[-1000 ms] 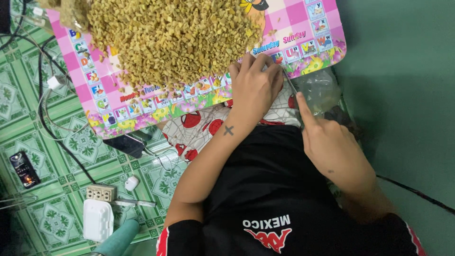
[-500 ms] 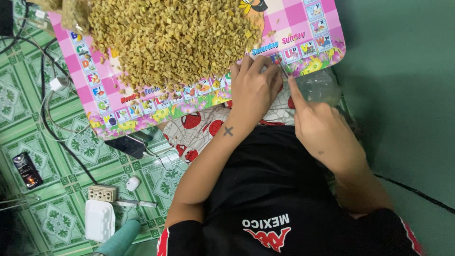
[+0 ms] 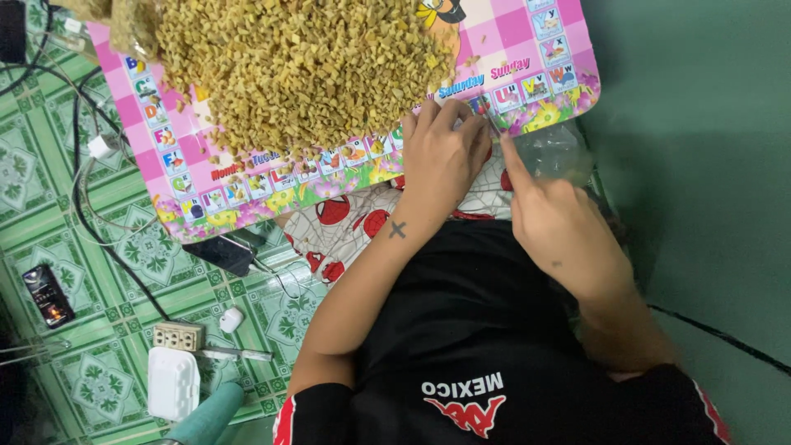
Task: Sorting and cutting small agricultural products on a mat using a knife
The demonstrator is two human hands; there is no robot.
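A pink checkered board (image 3: 535,33) with picture squares along its edge fills the upper middle of the frame and is propped over the lap as a worktop, so the heap of small yellow-brown pieces (image 3: 305,66) is kept off the green patterned floor (image 3: 49,165). The left hand (image 3: 441,156) is laid flat, fingers spread, on the board's lower edge at the centre of the frame — nothing is held in its grip, and the board appears to be steadied by it. Just to its right, the right hand (image 3: 560,231) is pressed against a clear plastic bag (image 3: 552,152) below the board's lower right corner; whether the bag is pinched cannot be told. A phone (image 3: 47,294) and a white power strip (image 3: 173,383) are left at the lower left.
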